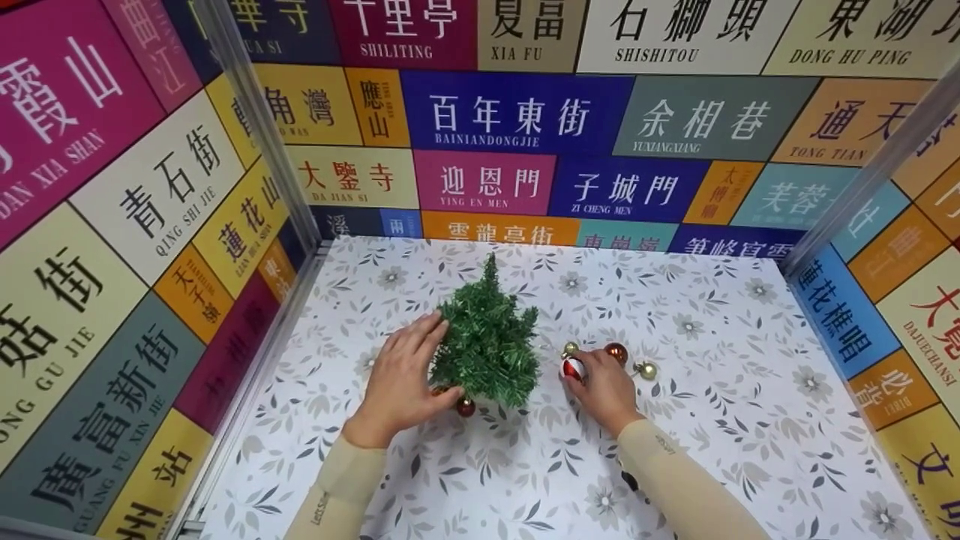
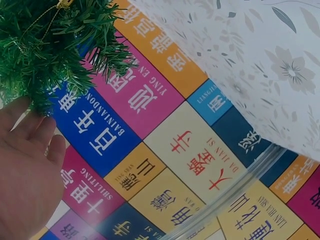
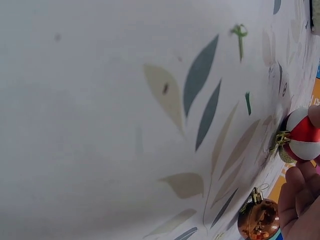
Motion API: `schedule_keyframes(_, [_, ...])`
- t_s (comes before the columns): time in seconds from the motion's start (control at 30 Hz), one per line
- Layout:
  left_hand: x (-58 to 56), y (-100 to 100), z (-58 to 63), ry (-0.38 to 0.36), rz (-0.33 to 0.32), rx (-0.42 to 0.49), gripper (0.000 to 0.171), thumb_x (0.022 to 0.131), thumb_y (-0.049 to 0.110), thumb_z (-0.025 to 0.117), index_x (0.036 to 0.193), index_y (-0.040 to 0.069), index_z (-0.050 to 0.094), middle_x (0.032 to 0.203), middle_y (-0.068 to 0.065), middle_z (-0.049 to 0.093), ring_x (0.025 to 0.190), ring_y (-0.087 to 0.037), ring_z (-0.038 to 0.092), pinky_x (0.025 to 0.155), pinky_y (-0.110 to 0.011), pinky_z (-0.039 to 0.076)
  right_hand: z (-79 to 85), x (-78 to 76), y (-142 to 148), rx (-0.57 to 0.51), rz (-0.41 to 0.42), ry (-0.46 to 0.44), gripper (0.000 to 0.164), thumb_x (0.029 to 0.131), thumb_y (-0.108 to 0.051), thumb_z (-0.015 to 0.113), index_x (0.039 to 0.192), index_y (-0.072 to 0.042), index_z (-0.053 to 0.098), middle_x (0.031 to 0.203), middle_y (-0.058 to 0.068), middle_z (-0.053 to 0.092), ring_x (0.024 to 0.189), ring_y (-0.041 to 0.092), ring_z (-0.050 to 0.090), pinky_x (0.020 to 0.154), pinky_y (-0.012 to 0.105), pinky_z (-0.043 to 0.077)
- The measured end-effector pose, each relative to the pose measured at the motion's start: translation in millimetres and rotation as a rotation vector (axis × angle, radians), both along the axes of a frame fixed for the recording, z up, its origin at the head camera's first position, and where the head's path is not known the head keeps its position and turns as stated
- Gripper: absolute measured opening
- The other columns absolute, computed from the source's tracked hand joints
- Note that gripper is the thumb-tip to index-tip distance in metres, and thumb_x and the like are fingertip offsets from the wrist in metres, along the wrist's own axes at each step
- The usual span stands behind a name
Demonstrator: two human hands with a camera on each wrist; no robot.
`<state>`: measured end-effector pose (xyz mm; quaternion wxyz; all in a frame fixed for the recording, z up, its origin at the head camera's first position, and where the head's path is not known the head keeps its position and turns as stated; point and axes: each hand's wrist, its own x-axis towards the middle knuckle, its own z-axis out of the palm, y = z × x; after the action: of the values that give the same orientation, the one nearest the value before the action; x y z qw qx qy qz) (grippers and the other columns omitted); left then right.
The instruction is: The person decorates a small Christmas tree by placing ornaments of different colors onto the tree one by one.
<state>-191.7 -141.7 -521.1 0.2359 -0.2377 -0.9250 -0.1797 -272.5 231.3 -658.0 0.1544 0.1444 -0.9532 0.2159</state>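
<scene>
A small green artificial Christmas tree (image 1: 487, 345) stands on the patterned tabletop. My left hand (image 1: 405, 375) rests against its left side, fingers extended into the branches. Below the thumb, a dark red bauble (image 1: 466, 407) shows at the tree's lower edge. To the right of the tree, my right hand (image 1: 607, 390) pinches a red-and-white striped bauble (image 1: 572, 368) with a gold cap, seen close up in the right wrist view. Around that hand lie a copper bauble (image 1: 616, 353), a gold bauble (image 1: 646, 370) and another small gold one (image 1: 571, 349), partly covered.
The white tabletop (image 1: 705, 465) has a grey leaf and flower print. Panels with coloured place-name signs (image 1: 517, 112) enclose its back and sides, joined by metal corner posts (image 1: 274, 135). Green needle scraps (image 3: 248, 103) lie on the surface.
</scene>
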Motion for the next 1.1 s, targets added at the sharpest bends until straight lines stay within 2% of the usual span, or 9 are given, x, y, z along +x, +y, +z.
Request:
schedule_keyframes(0.27, [0.2, 1, -1.0, -0.003, 0.006, 0.000, 0.098, 0.075, 0.061, 0.074, 0.151, 0.007, 0.043, 0.157, -0.010, 0.036, 0.142, -0.027, 0.033, 0.115, -0.046, 0.025, 1.7, 1.6, 0, 0.003, 0.004, -0.031, 0.049, 0.083, -0.036, 0.081, 0.124, -0.012, 0.069, 0.110, 0.007, 0.063, 0.102, 0.030, 0.061, 0.084, 0.050, 0.051])
schedule_keyframes(0.47, [-0.1, 1, -0.6, -0.009, 0.002, 0.004, 0.098, 0.075, 0.060, 0.074, 0.151, 0.007, 0.043, 0.158, -0.009, 0.035, 0.142, -0.027, 0.033, 0.116, -0.046, 0.024, 8.5, 7.0, -1, -0.035, 0.006, -0.027, 0.049, 0.083, -0.035, 0.082, 0.125, -0.013, 0.069, 0.113, 0.005, 0.062, 0.105, 0.028, 0.060, 0.087, 0.048, 0.050])
schedule_keyframes(0.9, [-0.6, 1, -1.9, 0.015, 0.001, 0.008, 0.096, 0.077, 0.061, 0.072, 0.151, 0.007, 0.043, 0.157, -0.009, 0.036, 0.142, -0.026, 0.034, 0.115, -0.046, 0.026, 40.8, 33.9, -13, -0.162, 0.118, 0.138, 0.050, 0.082, -0.033, 0.083, 0.125, -0.013, 0.068, 0.112, 0.002, 0.063, 0.098, 0.023, 0.061, 0.080, 0.043, 0.053])
schedule_keyframes(1.1, [-0.8, 2, -2.3, 0.019, -0.006, 0.011, 0.096, 0.077, 0.061, 0.071, 0.151, 0.006, 0.042, 0.157, -0.010, 0.036, 0.142, -0.026, 0.033, 0.115, -0.045, 0.025, 52.0, 48.5, -18, -0.237, 0.139, 0.131, 0.050, 0.083, -0.033, 0.083, 0.127, -0.018, 0.067, 0.112, -0.004, 0.061, 0.094, 0.012, 0.060, 0.073, 0.036, 0.053])
